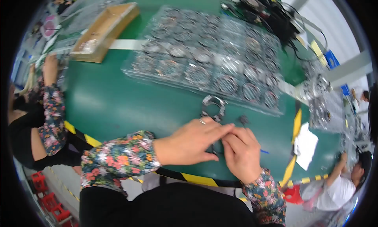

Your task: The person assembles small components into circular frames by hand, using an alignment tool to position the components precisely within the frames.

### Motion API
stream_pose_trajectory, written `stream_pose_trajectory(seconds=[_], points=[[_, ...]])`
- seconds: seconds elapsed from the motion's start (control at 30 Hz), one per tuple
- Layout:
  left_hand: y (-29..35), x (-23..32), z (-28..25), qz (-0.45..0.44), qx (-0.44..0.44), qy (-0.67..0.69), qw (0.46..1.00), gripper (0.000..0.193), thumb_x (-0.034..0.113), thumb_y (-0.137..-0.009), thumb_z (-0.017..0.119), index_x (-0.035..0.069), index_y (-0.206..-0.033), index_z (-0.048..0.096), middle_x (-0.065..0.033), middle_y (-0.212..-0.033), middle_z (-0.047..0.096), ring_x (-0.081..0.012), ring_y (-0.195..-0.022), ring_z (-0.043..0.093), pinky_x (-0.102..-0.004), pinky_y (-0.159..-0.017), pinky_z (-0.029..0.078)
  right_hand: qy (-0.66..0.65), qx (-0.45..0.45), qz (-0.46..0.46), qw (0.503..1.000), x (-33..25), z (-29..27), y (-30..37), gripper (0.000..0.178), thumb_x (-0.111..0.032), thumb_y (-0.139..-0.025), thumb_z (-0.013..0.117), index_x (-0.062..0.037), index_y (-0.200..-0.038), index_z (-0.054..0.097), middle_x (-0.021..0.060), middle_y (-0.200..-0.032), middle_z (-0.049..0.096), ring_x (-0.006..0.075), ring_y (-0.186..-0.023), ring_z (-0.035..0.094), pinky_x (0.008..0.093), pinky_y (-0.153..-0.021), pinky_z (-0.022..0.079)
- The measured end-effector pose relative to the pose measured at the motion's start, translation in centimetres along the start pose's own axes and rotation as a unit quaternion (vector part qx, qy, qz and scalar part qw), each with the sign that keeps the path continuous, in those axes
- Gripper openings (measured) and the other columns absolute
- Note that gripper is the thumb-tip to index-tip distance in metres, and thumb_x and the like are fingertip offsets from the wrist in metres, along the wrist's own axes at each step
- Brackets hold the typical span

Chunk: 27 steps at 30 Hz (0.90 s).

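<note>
My left hand [193, 142] and my right hand [243, 154] meet over the front of the green table, fingertips touching. The right fingers are curled in a pinch. The left fingers reach across to them, with the thumb lower and apart. Whatever they grip is mostly hidden; a bit of something dark shows between the hands. A thin blue stick [265, 151] pokes out beside my right hand; whether it is held or lies on the table, I cannot tell. Just beyond my left fingers lies a looped metal watch band [223, 105]. A small dark piece [243, 120] lies right of it.
Clear plastic trays [130, 72] of round metal watch parts fill the table's back. A cardboard box [103, 28] stands back left, black cables [271, 20] back right. White paper [306, 146] lies at right by striped tape. Co-workers sit left and right.
</note>
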<state>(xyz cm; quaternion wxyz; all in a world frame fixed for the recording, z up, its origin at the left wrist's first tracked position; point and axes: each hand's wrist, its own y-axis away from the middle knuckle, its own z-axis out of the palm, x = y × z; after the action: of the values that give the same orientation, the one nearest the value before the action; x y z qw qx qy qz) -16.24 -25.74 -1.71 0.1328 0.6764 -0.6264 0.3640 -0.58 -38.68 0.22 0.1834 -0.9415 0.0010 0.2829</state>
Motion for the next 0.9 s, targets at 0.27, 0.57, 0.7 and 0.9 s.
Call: stream_pose_trajectory(seconds=[0.27,0.57,0.7,0.9], points=[[0.0,-0.2,1.7,0.008,-0.006,0.024,1.0,0.091,0.022,-0.075,0.082,-0.001,-0.151,0.036,-0.0141,-0.122,0.059,-0.033,-0.113,0.055,-0.0424,-0.094,0.047,0.012,0.013,-0.006,1.0,0.3,0.2,1.1,0.012,0.005,-0.076,0.068,0.0003,-0.087,0.069,0.0124,-0.09,0.063,0.0336,-0.081,0.06,0.0412,-0.069,0.049],[0.0,-0.4,1.8,-0.001,-0.016,0.011,1.0,0.091,0.022,-0.076,0.081,-0.001,-0.151,0.035,-0.0155,-0.126,0.056,-0.0327,-0.116,0.053,-0.0422,-0.097,0.046,0.026,-0.007,-0.02,0.999,0.5,-0.3,1.5,0.015,0.002,-0.08,0.066,-0.0023,-0.094,0.07,0.0136,-0.095,0.064,0.0346,-0.084,0.061,0.0422,-0.073,0.05],[0.2,-0.4,1.8,0.008,-0.011,0.02,1.0,0.091,0.021,-0.075,0.082,-0.003,-0.15,0.036,-0.0168,-0.13,0.053,-0.0331,-0.116,0.053,-0.0432,-0.098,0.047,-0.001,-0.029,-0.043,0.999,0.7,-0.5,1.4,0.014,0.001,-0.084,0.065,-0.0023,-0.097,0.069,0.015,-0.101,0.066,0.0364,-0.087,0.061,0.0432,-0.076,0.051],[0.2,-0.3,1.8,0.0,-0.037,0.031,0.999,0.089,0.021,-0.076,0.082,-0.003,-0.149,0.038,-0.018,-0.132,0.051,-0.0339,-0.114,0.053,-0.0425,-0.098,0.047,-0.055,-0.026,-0.033,0.998,1.3,-0.6,1.5,0.014,0.003,-0.084,0.065,-0.0006,-0.098,0.067,0.0164,-0.1,0.065,0.0379,-0.088,0.061,0.0437,-0.077,0.05]])
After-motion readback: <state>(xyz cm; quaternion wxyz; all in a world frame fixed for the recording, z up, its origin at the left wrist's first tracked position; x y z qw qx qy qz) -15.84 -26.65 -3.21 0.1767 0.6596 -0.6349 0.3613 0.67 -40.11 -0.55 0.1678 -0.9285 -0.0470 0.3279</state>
